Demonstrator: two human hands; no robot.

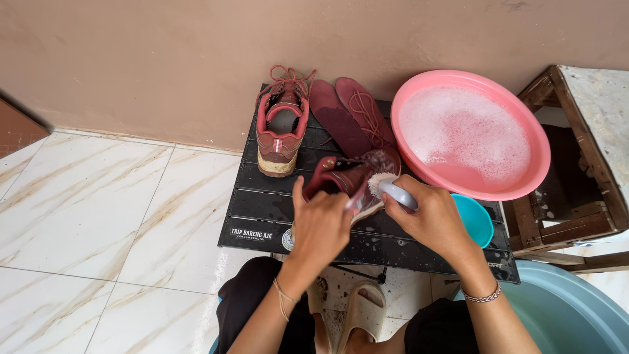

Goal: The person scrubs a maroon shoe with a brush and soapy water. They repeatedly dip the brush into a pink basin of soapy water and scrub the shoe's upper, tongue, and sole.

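My left hand (321, 223) grips a dark red shoe (347, 176) tilted on its side over the low black slatted table (262, 210). In my right hand (429, 219) is a grey-handled scrub brush (386, 187), its bristles pressed against the shoe's upper. A second red shoe (280, 128) stands upright at the back of the table, its laces loose. Beside it lie two dark red insoles (344, 115) with red laces on top.
A pink basin (534, 131) of soapy water sits on the table's right end, a small teal bowl (478, 219) below it. A wooden crate (576, 157) stands at right, a blue tub (570, 314) at bottom right. The tan wall is behind; marble tiles spread left. My sandalled feet are under the table.
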